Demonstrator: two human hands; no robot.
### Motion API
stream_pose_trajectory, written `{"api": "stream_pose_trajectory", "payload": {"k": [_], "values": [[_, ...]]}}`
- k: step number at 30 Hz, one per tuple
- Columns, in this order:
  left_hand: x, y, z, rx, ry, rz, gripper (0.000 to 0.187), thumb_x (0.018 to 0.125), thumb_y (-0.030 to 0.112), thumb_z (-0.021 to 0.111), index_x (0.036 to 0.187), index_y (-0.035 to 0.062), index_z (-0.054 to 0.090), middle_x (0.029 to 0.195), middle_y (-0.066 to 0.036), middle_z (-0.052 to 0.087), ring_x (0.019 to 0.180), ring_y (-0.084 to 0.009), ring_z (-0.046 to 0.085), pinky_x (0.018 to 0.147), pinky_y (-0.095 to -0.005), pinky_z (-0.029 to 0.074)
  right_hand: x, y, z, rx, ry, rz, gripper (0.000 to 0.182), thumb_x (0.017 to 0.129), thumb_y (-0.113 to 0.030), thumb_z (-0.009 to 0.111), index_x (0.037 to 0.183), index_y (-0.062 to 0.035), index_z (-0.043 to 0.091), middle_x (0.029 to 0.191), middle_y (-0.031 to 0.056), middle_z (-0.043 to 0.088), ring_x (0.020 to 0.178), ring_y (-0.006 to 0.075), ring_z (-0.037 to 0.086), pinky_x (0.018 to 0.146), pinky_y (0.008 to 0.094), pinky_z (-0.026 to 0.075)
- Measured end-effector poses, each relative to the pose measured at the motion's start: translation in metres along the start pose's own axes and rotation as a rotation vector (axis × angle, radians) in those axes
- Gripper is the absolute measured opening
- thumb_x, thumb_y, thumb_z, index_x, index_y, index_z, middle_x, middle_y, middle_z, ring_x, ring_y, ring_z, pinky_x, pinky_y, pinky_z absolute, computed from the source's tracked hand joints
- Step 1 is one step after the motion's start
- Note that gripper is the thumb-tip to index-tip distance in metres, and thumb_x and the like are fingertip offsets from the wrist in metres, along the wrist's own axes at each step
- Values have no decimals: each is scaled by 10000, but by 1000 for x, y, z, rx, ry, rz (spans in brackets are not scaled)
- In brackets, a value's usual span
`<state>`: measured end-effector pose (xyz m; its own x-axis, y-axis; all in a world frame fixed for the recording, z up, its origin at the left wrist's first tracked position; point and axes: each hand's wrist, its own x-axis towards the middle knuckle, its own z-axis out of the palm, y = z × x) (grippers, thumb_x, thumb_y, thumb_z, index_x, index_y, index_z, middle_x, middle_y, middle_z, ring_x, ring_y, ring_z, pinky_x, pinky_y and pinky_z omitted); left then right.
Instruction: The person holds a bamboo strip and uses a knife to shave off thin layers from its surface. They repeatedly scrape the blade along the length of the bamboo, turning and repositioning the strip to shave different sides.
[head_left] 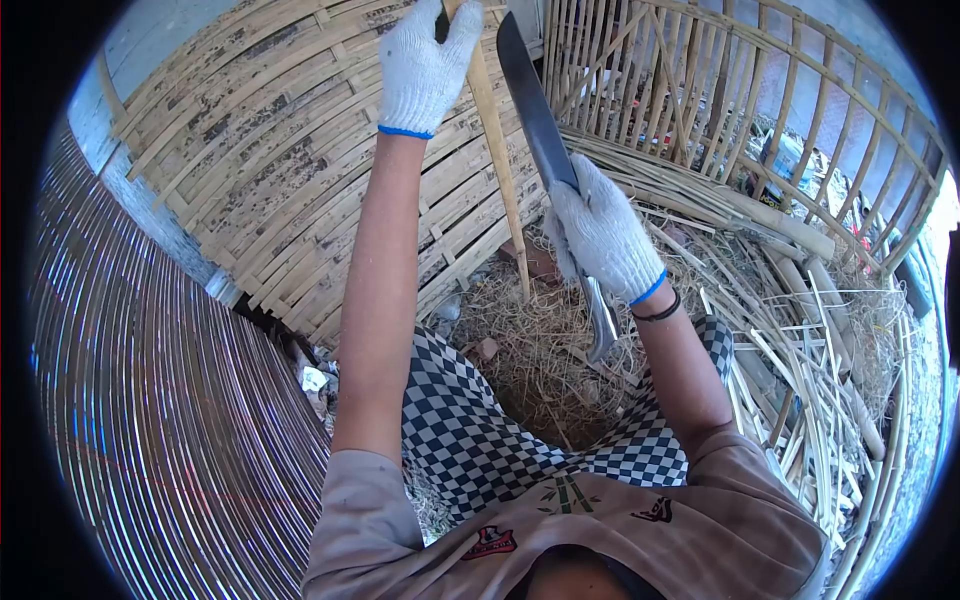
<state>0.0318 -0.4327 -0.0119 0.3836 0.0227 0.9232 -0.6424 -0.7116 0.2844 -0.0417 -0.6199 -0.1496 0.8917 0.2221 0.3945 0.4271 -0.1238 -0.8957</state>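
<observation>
My left hand [428, 75], in a white knitted glove with a blue cuff, is at the top of the view, closed around the upper part of a bamboo strip [492, 125]. The strip slants down and narrows to its lower end above the straw-littered ground. My right hand [604, 230], gloved the same way, grips a machete [535, 105]. Its broad dark blade points up and away beside the strip, with a gap between them. The curved handle end [603, 330] sticks out below my right hand. The strip's top end is partly hidden by my left hand and cut off by the frame.
A woven bamboo panel [260, 150] leans behind my left arm. At right stands a bamboo slat fence [690, 90], with bamboo poles [760, 215] and split strips [800, 400] heaped below. Shavings [550, 350] cover the ground between my checkered trouser legs [460, 420].
</observation>
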Motion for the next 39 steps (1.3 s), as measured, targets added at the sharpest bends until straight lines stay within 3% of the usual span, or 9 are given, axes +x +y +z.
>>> {"api": "stream_pose_trajectory", "payload": {"k": [4, 9, 16, 21, 27, 29, 32, 35, 39], "values": [[-6, -3, 8, 36, 110, 30, 313, 1024, 306, 616, 954, 1, 642, 692, -109, 581, 637, -240, 569, 606, -386, 460, 22, -4, 2, -210, -35, -149, 198, 999, -117, 500, 1062, 65, 542, 786, 203, 630, 715, 338, 678, 679, 439, 535], [-10, -14, 19, -33, 222, 110, 325, 1036, 318, 600, 1032, 5, 688, 724, -118, 614, 659, -257, 599, 619, -390, 472, 39, -7, 6, -199, -48, -164, 227, 1045, -168, 478, 1159, 21, 528, 697, 55, 607, 479, 128, 588, 443, 302, 480], [-5, -28, 24, -31, 297, 198, 310, 1035, 300, 594, 1062, 10, 703, 772, -172, 653, 699, -330, 638, 653, -421, 498, 54, -4, 4, -307, -117, -246, 229, 1038, -180, 496, 1098, 35, 545, 697, 60, 614, 504, 129, 608, 481, 308, 503], [-3, -31, 22, 9, 333, 248, 312, 1031, 295, 599, 1055, 3, 706, 757, -199, 644, 675, -356, 637, 640, -425, 498, 64, 1, 6, -520, -14, -471, 200, 857, -124, 633, 860, 71, 594, 891, 182, 577, 819, 307, 618, 772, 403, 528], [-4, -31, 22, 6, 352, 247, 310, 1032, 290, 599, 1041, -2, 705, 716, -195, 617, 621, -339, 611, 599, -423, 479, 65, -3, 11, -717, -175, -395, 186, 868, -137, 637, 884, 47, 613, 865, 161, 580, 788, 289, 613, 779, 418, 517], [-3, -34, 22, -87, 362, 267, 309, 1033, 287, 598, 1037, -3, 704, 708, -193, 608, 612, -333, 602, 593, -423, 474, 67, -2, 11, -499, -58, -424, 177, 868, -136, 637, 867, 40, 616, 832, 152, 584, 786, 286, 619, 767, 406, 522], [-5, -34, 19, -23, 349, 245, 304, 1034, 281, 600, 1028, -6, 701, 694, -180, 595, 606, -300, 598, 590, -414, 469, 72, 2, 16, -295, 21, -384, 216, 969, -178, 546, 991, 35, 572, 748, 93, 595, 671, 206, 633, 632, 356, 523], [-7, -31, 19, 36, 364, 236, 294, 1033, 269, 599, 1014, -7, 698, 688, -169, 585, 599, -284, 587, 585, -410, 463, 68, 2, 15, -278, -90, -337, 260, 1029, -203, 494, 1097, 41, 553, 712, 52, 600, 597, 162, 632, 546, 330, 519], [-6, -34, 21, -67, 365, 218, 284, 1027, 262, 608, 999, -7, 694, 678, -167, 577, 595, -280, 581, 578, -408, 455, 57, -32, 7, -128, -76, -25, 267, 1042, -208, 485, 1109, 41, 553, 707, 43, 598, 583, 142, 627, 514, 324, 517]]}}
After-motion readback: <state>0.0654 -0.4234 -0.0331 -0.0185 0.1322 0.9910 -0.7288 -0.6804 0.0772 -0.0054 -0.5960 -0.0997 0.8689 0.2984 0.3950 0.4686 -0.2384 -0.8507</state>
